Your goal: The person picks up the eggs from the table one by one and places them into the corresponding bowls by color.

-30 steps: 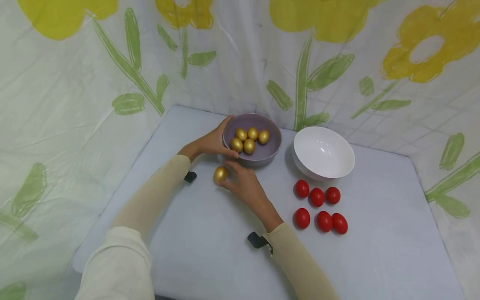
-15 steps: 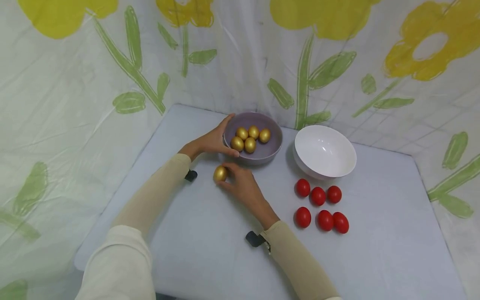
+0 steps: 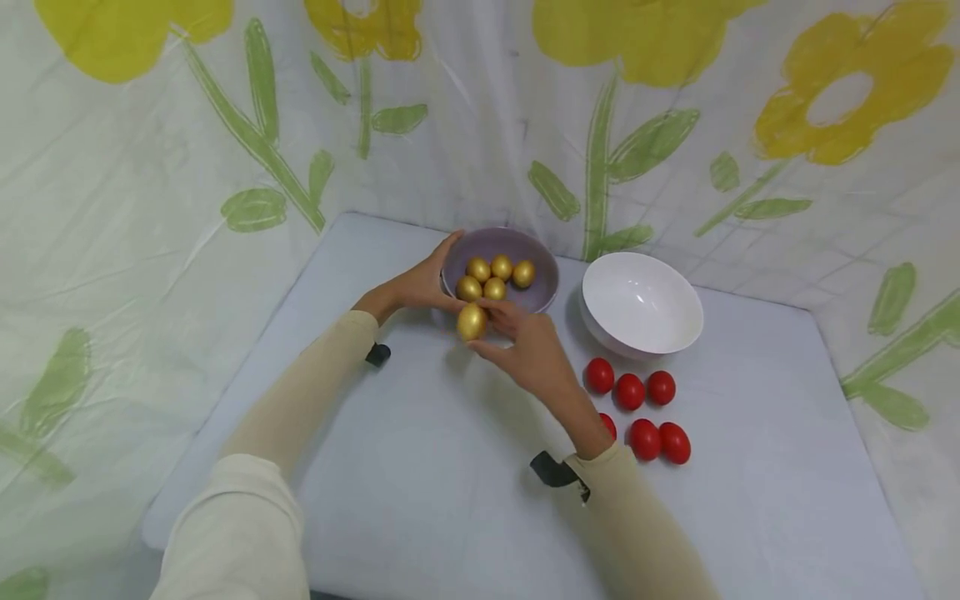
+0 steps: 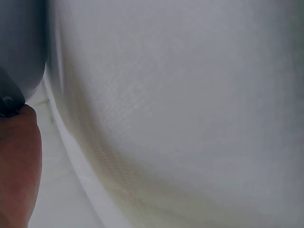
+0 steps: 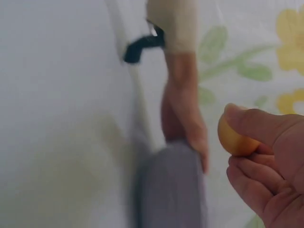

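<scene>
A gold egg (image 3: 472,322) is pinched between the thumb and fingers of my right hand (image 3: 536,350), raised off the table at the near rim of the purple bowl. My left hand (image 3: 420,282) grips the left side of that purple bowl (image 3: 543,287), its thumb along the near side and its fingers at the far left rim. Several gold eggs (image 3: 501,267) lie inside. In the right wrist view the held egg (image 5: 237,137) sits under the thumb, with the bowl (image 5: 173,190) and left hand (image 5: 184,111) beyond. The left wrist view catches only a bit of the hand (image 4: 19,161) against the bowl's side.
Right of the purple bowl stands a white bowl (image 3: 641,304), with nothing visible inside. Several red eggs (image 3: 630,392) lie on the table (image 3: 420,500) in front of it, one partly hidden by my right wrist. A flowered curtain (image 3: 480,125) hangs behind the table.
My right hand has closed on the gold egg, lifted it from the table and carried it right and away to the purple bowl's near rim. The left hand stays on the bowl.
</scene>
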